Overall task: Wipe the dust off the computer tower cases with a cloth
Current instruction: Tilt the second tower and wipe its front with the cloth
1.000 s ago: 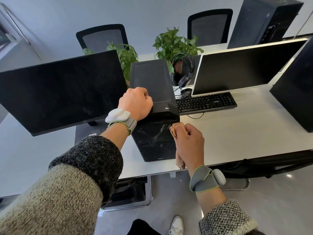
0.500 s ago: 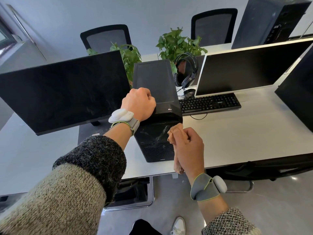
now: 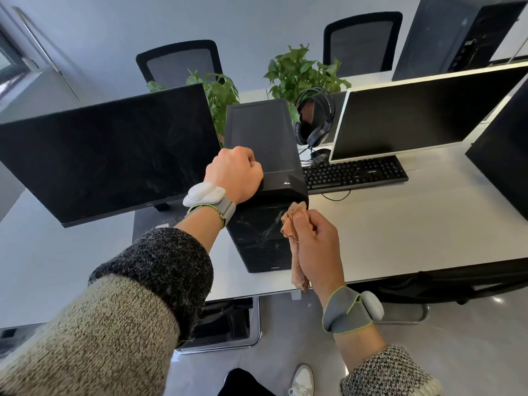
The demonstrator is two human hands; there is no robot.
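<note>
1. Tabletop (image 3: 400, 224): white. It carries the left monitor (image 3: 108, 155) and right monitor (image 3: 423, 110), both dark, with the tower (image 3: 263, 138) between them.
2. Tower: black, upright, near the front edge. Streaky smears show on its glossy front panel.
3. Left hand (image 3: 233, 174): fingers curled over the tower's top front-left corner, gripping it.
4. Right hand (image 3: 317, 247): closed round the cloth (image 3: 294, 224), just before the panel's right side.
5. Cloth: brownish and bunched. Its upper end is at the panel's upper right, contact uncertain. Its tail hangs below the fist.
</note>
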